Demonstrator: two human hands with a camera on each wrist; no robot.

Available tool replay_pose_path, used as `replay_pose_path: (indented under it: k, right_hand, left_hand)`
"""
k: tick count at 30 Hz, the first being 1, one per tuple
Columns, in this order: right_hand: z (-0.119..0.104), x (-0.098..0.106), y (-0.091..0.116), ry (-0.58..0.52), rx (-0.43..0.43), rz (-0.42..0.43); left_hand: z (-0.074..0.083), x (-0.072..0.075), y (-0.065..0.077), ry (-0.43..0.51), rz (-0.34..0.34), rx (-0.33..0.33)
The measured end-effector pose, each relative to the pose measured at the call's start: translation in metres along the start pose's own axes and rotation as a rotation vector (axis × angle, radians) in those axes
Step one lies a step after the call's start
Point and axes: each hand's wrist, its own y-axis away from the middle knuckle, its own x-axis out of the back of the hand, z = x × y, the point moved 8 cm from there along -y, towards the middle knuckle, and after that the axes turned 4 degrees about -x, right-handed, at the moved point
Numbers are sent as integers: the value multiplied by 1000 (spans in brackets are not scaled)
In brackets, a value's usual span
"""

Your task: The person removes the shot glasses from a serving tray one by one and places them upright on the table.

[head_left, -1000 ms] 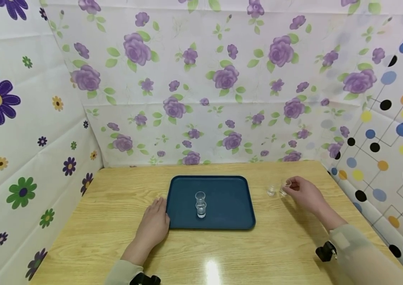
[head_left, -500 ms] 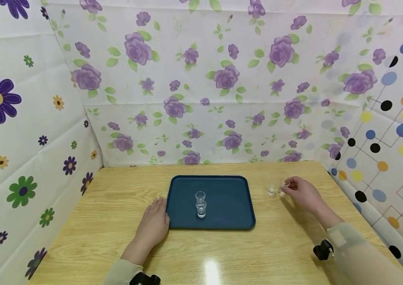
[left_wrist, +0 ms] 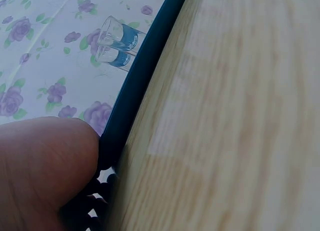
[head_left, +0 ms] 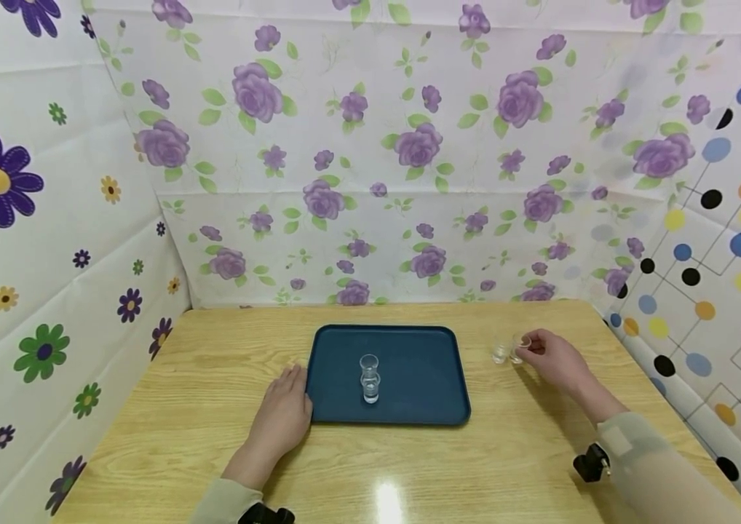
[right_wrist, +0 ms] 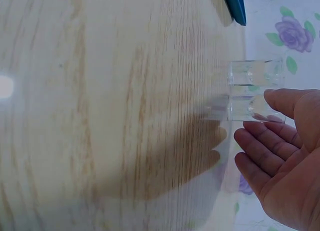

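- Right hand [head_left: 560, 365] pinches a small clear glass cup [right_wrist: 243, 107] right of the dark-blue rectangular tray [head_left: 423, 382]; slipping could knock the matching cup [right_wrist: 256, 72] just left.
- Left hand [head_left: 282, 413], fingers straight, touches the tray's left edge; pushing could topple its two clear cups [head_left: 370, 380].

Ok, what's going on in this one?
A person's right hand holds a small clear glass upright beside a second glass, which stands on the wooden table to the right of a dark blue tray. The left hand rests against the tray's left edge. Two more glasses stand on the tray, one behind the other.
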Motion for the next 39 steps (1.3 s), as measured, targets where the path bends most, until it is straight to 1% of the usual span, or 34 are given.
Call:
replay_pose_path:
  k: [4,8,14,19,27,39]
  right_hand:
    - [-1,0,0,-5,-2,-5]
    - [-6,5,2,-22,3,-9]
    - [-20,17,7,-23,32,-3]
    - [-34,20,10,-17,48,-2]
    - [-65,11,15,-36,103,-2]
    - [-112,-15,18,-73,176,-29]
  left_hand:
    - [1,1,0,-1,0,-1]
    - [1,1,0,-3,-2,0]
    - [1,0,0,1,-4,6]
    - [0,-1,-1,1,-2,4]
    - [1,1,-1,-2,8,-12]
    - [1,0,-1,-6,19,-20]
